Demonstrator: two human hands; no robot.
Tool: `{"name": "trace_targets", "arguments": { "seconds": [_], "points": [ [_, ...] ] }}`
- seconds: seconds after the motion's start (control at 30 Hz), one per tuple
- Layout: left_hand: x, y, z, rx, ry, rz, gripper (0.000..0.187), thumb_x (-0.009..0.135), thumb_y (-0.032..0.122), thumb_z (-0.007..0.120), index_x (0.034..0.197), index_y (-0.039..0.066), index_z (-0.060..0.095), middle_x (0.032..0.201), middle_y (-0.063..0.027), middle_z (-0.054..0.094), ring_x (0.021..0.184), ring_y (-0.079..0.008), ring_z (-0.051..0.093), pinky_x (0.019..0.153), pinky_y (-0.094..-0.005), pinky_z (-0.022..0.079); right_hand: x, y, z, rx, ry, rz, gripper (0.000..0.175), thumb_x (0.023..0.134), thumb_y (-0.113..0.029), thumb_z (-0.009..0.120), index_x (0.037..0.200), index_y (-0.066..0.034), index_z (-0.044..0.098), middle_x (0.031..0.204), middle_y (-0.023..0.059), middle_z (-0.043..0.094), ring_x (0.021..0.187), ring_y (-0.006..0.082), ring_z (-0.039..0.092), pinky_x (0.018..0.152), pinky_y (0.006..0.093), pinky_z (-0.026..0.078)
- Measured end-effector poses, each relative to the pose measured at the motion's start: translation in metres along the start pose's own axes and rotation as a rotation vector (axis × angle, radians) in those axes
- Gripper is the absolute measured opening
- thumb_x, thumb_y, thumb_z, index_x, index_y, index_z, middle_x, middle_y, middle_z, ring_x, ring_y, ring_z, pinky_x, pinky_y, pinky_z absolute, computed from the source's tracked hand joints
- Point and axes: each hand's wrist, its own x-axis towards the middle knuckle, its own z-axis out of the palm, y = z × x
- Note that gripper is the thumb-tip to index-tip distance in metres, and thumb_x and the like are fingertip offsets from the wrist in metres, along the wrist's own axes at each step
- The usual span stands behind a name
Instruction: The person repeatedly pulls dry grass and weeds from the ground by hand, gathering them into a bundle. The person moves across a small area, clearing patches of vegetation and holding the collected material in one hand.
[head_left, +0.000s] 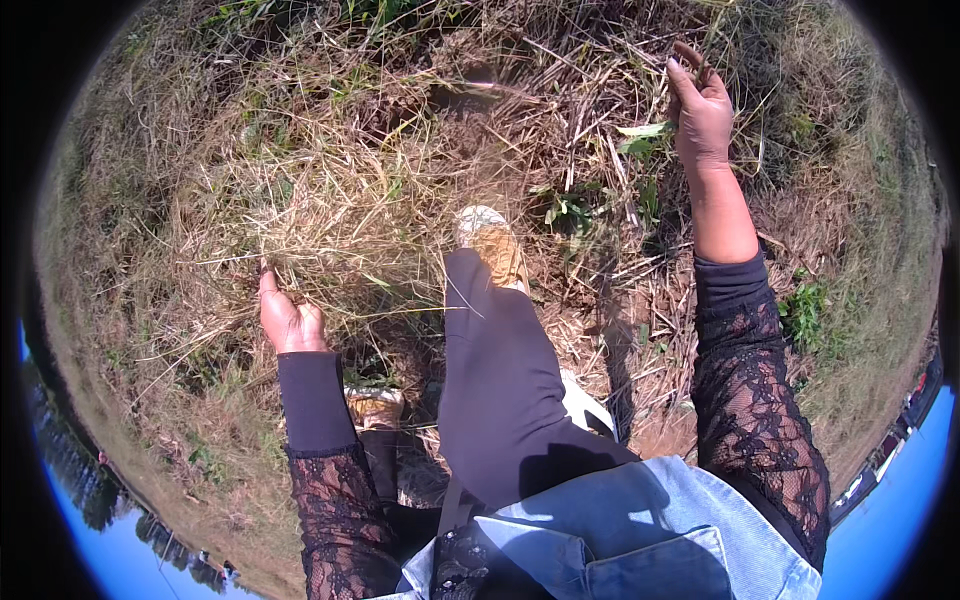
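Observation:
A big loose bundle of dry, cut grass (345, 217) lies over my left hand (292, 319). The palm and thumb are under its near side, and the straw hides most of the fingers. My right hand (701, 112) is raised at the upper right, thumb and fingers pinched around a thin green grass stalk (716, 34) that runs up out of the picture. Beside that wrist is a broad green leaf (646, 130). One of my tan shoes with a pale toe (491, 232) stands between the hands; the other shoe (375, 405) is behind, at the left.
Flattened straw and dry stalks (592, 142) cover the ground ahead. Low leafy weeds (566, 210) grow near the front shoe, and a green clump (810, 307) stands beyond my right sleeve. Something white (585, 405) lies beside my leg. Vehicles (892, 450) line the far right edge.

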Motion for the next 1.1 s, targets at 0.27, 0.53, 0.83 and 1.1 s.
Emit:
{"name": "trace_targets", "arguments": {
  "seconds": [0.27,0.53,0.83,1.1],
  "points": [
    [-0.007,-0.017,-0.026,-0.112,0.045,-0.059,0.031,0.092,0.023,0.044,0.114,0.002,0.05,0.106,-0.0108,0.058,0.089,-0.0243,0.06,0.073,-0.0381,0.054,0.032,0.115,0.123,-1.171,-0.438,0.163,0.049,0.087,-0.008,0.035,0.135,-0.0018,0.027,0.131,0.0236,0.039,0.125,0.0318,0.036,0.104,0.0343,0.028],
    [-0.017,-0.003,-0.045,-0.069,0.089,-0.077,0.033,0.091,0.027,0.045,0.115,0.004,0.05,0.108,-0.0101,0.058,0.087,-0.0246,0.061,0.067,-0.0374,0.055,-0.023,0.153,0.098,-1.197,-0.96,0.129,0.03,0.09,-0.029,0.044,0.102,-0.0026,0.053,0.096,0.0199,0.06,0.091,0.0364,0.056,0.079,0.0426,0.044],
    [-0.02,-0.001,-0.033,0.022,0.12,-0.076,0.035,0.089,0.03,0.048,0.112,0.005,0.051,0.103,-0.0091,0.06,0.078,-0.0232,0.063,0.059,-0.0341,0.055,-0.163,0.126,-0.081,-0.836,-0.696,0.402,0.027,0.091,-0.027,0.044,0.102,-0.005,0.056,0.091,0.0179,0.061,0.087,0.032,0.058,0.076,0.0383,0.044],
    [-0.029,-0.003,-0.036,0.168,0.221,0.019,0.041,0.087,0.042,0.047,0.113,0.01,0.051,0.084,-0.0048,0.062,0.029,-0.0079,0.034,0.025,-0.0187,0.021,-0.245,0.005,-0.427,-1.188,1.089,0.417,0.029,0.092,-0.027,0.038,0.091,-0.0083,0.06,0.073,0.0088,0.061,0.061,0.0261,0.054,0.059,0.0389,0.044]
  ]
}}
